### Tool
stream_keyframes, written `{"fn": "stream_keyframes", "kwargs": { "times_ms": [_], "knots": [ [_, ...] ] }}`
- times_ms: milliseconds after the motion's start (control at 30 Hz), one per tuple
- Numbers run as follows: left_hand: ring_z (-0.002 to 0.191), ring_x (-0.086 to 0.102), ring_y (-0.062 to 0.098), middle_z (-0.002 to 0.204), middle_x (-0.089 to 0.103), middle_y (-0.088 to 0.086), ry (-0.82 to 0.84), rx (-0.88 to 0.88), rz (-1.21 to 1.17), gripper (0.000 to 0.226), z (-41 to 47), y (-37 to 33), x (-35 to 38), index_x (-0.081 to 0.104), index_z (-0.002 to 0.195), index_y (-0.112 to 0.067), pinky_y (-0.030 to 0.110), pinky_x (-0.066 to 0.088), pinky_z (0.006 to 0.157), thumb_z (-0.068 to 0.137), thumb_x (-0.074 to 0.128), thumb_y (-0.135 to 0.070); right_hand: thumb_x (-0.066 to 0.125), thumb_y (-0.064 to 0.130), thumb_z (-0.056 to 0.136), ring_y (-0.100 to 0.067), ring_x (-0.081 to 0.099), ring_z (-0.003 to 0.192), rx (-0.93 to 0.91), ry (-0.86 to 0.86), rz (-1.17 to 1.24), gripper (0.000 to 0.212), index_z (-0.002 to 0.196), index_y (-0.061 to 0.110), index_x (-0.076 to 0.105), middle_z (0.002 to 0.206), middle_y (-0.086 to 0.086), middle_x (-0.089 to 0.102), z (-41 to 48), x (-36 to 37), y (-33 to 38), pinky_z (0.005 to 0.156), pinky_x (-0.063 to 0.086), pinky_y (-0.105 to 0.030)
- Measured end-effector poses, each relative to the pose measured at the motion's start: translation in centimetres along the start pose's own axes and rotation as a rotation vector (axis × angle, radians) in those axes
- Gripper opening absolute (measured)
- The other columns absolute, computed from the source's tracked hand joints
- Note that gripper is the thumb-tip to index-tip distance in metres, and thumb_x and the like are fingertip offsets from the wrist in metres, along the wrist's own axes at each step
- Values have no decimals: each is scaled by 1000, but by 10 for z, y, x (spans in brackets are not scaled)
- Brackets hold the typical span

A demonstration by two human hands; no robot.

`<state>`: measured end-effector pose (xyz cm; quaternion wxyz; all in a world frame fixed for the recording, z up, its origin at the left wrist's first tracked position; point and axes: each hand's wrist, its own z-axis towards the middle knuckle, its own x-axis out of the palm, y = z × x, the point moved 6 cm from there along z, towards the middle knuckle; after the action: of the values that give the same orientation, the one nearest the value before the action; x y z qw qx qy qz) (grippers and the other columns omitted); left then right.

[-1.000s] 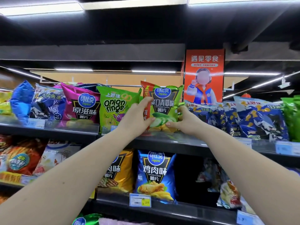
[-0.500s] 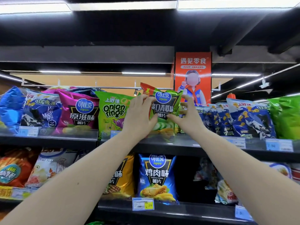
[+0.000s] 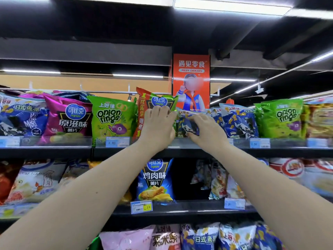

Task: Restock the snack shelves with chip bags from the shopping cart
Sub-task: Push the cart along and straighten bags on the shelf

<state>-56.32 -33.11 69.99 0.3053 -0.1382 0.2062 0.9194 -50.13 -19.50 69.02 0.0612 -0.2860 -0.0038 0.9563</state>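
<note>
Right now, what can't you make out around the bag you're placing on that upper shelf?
Head view only:
- Green chip bag: lower half hidden by the left hand, so its seating on the shelf is unclear.
- Right hand on the blue bag: grip or mere push, cannot tell.
- Price tag at right: too blurred to read.
- Shopping cart: outside the frame.

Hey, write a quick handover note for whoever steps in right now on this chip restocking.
Left hand: laid on the front of the green Copico bag; grip unclear.
Right hand: pinches the neighbouring blue fish-cracker bag.
Done: green Copico bag stands on the top shelf, between the onion rings bag and that blue bag.
Left: release, tidy both bags, fetch more; cart is out of view.
</note>
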Motion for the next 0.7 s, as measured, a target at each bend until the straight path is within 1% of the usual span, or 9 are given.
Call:
{"fn": "stream_keyframes", "kwargs": {
  "times_ms": [67, 167, 300, 400, 533, 600, 700],
  "knots": [
    [115, 44, 30, 122, 51, 6, 24, 11, -20, 48, 5, -28, -4, 49, 131, -21, 44, 34, 91, 84, 56, -29, 66, 34, 87, -28, 46, 118, -6, 29, -99, 47, 127, 13, 50, 128, -6, 54, -19, -19, -16, 92, 42, -38],
    [113, 45, 32, 121, 51, 7, 28, 17, -45, 42, 9, -80, -15, 51, 125, -19, 44, 34, 90, 85, 53, -33, 64, 36, 88, -29, 43, 123, -20, 40, -248, 54, 134, 13, 48, 131, -7, 53, -56, -55, -46, 99, 38, -39],
    [108, 47, 33, 117, 53, 9, 31, 61, -148, 42, 7, -173, -33, 51, 124, -18, 44, 35, 89, 85, 55, -34, 65, 38, 87, -29, 44, 123, 30, 112, -420, 56, 135, 14, 46, 131, -6, 52, -123, -108, -97, 97, 42, -40],
    [108, 47, 32, 117, 53, 7, 62, 122, -239, 42, 0, -262, -51, 50, 124, -20, 44, 36, 89, 85, 53, -34, 63, 36, 88, -29, 45, 120, 103, 205, -526, 55, 134, 14, 45, 128, -8, 52, -186, -155, -140, 97, 42, -40],
    [114, 46, 31, 123, 53, 6, 116, 229, -380, 41, -24, -394, -90, 50, 124, -22, 43, 36, 91, 85, 53, -36, 60, 35, 90, -29, 47, 115, 220, 323, -647, 47, 129, 14, 46, 125, -7, 52, -292, -224, -190, 92, 41, -38],
    [114, 45, 33, 122, 53, 8, 135, 286, -447, 43, -41, -458, -115, 50, 124, -20, 44, 35, 91, 85, 52, -37, 61, 37, 89, -30, 47, 116, 293, 392, -686, 49, 130, 13, 45, 125, -8, 51, -347, -258, -211, 91, 43, -40],
    [119, 44, 35, 124, 52, 10, 178, 378, -538, 44, -75, -546, -153, 50, 125, -19, 49, 34, 97, 85, 54, -37, 63, 30, 88, -31, 48, 112, 414, 465, -701, 46, 127, 13, 48, 120, -9, 53, -426, -308, -235, 83, 47, -42]
  ]
}}
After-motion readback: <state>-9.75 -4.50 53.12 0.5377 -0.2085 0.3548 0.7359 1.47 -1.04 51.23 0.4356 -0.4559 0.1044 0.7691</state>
